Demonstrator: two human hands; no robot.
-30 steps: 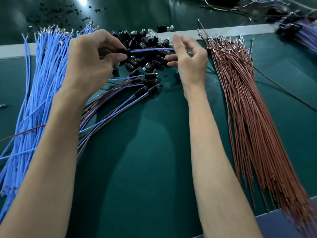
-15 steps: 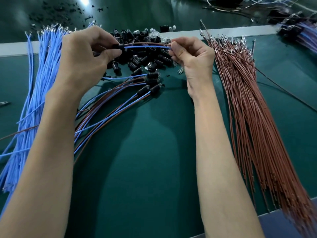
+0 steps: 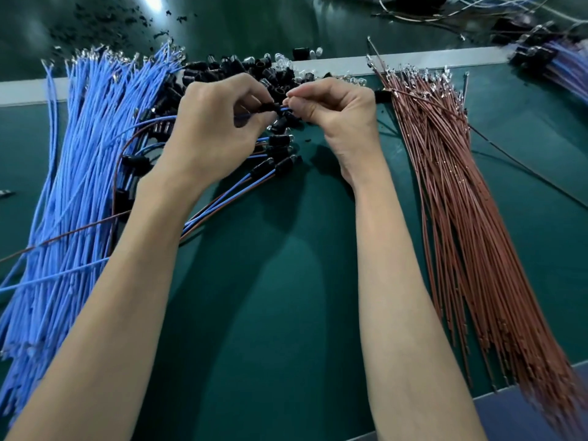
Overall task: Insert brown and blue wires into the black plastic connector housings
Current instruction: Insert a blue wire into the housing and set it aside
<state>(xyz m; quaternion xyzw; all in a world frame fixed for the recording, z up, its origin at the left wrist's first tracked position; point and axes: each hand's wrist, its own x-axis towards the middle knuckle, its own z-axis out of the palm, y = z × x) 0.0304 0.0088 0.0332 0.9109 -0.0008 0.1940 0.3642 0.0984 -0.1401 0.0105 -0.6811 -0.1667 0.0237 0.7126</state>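
Observation:
My left hand (image 3: 212, 128) pinches a small black connector housing (image 3: 269, 107) above the pile of loose black housings (image 3: 235, 71). A short stretch of blue wire (image 3: 284, 109) runs from that housing into the fingertips of my right hand (image 3: 339, 113), which pinches the wire end right beside it. The two hands almost touch. A big bundle of blue wires (image 3: 79, 173) lies at the left, a bundle of brown wires (image 3: 471, 224) at the right. Several finished blue-and-brown pairs with housings (image 3: 273, 160) lie just below my hands.
The work lies on a dark green mat (image 3: 270, 297) with a white strip (image 3: 429, 58) along its far edge. More wired assemblies (image 3: 553, 62) sit at the far right corner. A single dark wire (image 3: 525, 170) trails over the mat to the right of the brown bundle.
My hands have closed together: the right hand slid left along the blue wire until it sits next to the housing in my left hand. The exposed wire between them is now very short.

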